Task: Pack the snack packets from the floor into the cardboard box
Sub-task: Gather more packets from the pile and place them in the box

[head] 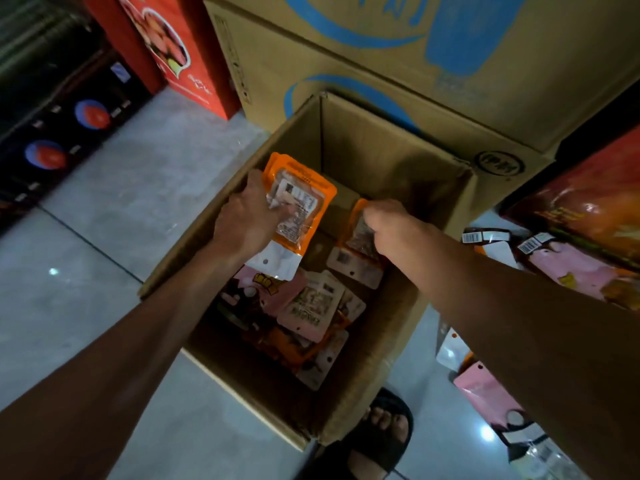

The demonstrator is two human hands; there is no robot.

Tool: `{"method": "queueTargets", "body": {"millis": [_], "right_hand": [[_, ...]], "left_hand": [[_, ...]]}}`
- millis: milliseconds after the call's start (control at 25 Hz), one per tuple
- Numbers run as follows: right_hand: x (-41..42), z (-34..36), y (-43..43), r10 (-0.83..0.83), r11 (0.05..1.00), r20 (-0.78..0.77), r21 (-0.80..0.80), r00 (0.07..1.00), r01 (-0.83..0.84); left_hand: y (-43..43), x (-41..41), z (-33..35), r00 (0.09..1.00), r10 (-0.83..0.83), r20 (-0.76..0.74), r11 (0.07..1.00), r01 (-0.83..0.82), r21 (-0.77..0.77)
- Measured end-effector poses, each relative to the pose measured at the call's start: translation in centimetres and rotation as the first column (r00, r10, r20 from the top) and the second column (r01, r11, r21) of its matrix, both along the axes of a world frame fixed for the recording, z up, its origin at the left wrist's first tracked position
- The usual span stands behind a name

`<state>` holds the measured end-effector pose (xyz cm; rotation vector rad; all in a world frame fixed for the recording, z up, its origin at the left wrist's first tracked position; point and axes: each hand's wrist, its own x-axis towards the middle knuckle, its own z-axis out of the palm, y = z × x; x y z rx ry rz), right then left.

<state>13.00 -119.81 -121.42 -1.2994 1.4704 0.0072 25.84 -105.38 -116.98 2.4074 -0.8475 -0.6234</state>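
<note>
Packets in both hands hang over the open brown cardboard box [349, 161], which stands on the pale tiled floor [104, 237] and serves as the landmark. The left hand [249, 220] has its grip closed on a flat orange plastic snack packet with a white label [298, 206], held above the box's far-left corner. The right hand [391, 226] has its grip pinched on a second orange packet with a dark window [360, 230], near the box's middle. Inside the box, toward its near wall, lies a loose heap of pink, white and orange packets [311, 313]. More pink and white packets [485, 386] remain on the floor just to the right of the box, so the packing looks well along but unfinished.

Likely trouble: the left packet sits close to the box's left rim, so a careless release could tip it over the wall onto the floor. Slick film could also slip from the right pinch early. Packets dropped flat onto the uneven heap may slide and waste room, leaving the rest harder to fit.
</note>
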Motion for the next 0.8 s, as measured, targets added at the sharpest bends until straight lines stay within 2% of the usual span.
{"method": "queueTargets", "body": {"millis": [80,160,240,320,360,480,560,720,800], "right_hand": [[0.4,1.4,0.6,0.007,0.994,-0.058,-0.107,0.998,-0.013],[-0.6,2.9,0.8,-0.07,0.977,-0.011,-0.201,0.997,0.066],[-2.2,4.8,1.3,-0.022,0.962,0.159,-0.264,0.987,0.064],[-4.9,7.1,2.0,0.026,0.965,0.362,-0.254,0.932,0.072],[-6.2,8.0,2.3,0.035,0.97,0.411,-0.232,0.911,0.068],[-11.4,9.8,3.7,0.062,0.977,0.46,-0.207,0.886,0.04],[-14.8,10.0,4.1,0.039,0.963,0.485,-0.25,0.873,0.096],[-19.9,8.7,3.3,-0.119,0.943,0.498,-0.213,0.859,0.254],[-23.0,8.0,3.6,-0.091,0.945,0.44,-0.246,0.893,0.217]], "left_hand": [[-1.7,-0.2,-0.4,0.999,-0.038,0.025,0.996,0.036,0.084],[-4.0,-0.5,-1.2,0.998,-0.061,0.025,0.991,0.057,0.118],[-6.3,-0.8,-2.5,0.999,-0.035,-0.038,0.991,0.039,0.127],[-7.7,-1.2,-4.3,0.997,0.021,-0.079,0.988,-0.009,0.153],[-7.7,-1.5,-5.3,0.998,0.035,-0.057,0.981,-0.023,0.193],[-7.0,-2.6,-7.5,0.99,-0.035,0.138,0.961,-0.005,0.278],[-7.1,-3.9,-6.9,0.983,-0.058,0.172,0.977,0.021,0.211],[-8.4,-7.6,-0.5,0.998,0.052,0.039,0.989,-0.045,-0.143],[-8.3,-11.9,3.5,0.996,-0.047,0.075,0.947,0.068,-0.315]]}}
